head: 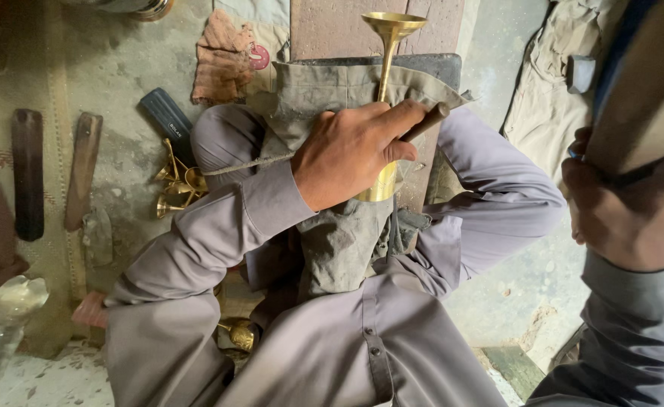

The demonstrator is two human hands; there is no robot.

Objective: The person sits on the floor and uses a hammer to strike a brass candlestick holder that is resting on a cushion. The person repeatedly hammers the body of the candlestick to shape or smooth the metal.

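The left hand [351, 154] is closed around a brass trumpet-shaped piece [389, 45] and a dark tool handle [426, 122], pressing them onto a grey cloth [339, 234] over the lap. The right hand [622, 207] grips a wooden block [641, 98] raised at right. Small brass pieces [177, 181] lie on the floor [121, 75] at left.

Soft, even daylight, moderately bright, no hard shadows. Warm glare on the brass trumpet-shaped piece [389, 45], strongest at the flared rim and along the stem. Sharp focus on the left hand [354, 151] and grey sleeve [219, 226]. Heavy blur on the right hand [625, 203] and the dark wooden block [641, 98] raised close to the lens at right. Dim, murky near-left corner around the clear plastic bottle [0, 324]. Slight wide-angle stretching toward the edges. Deep shade under the knees.
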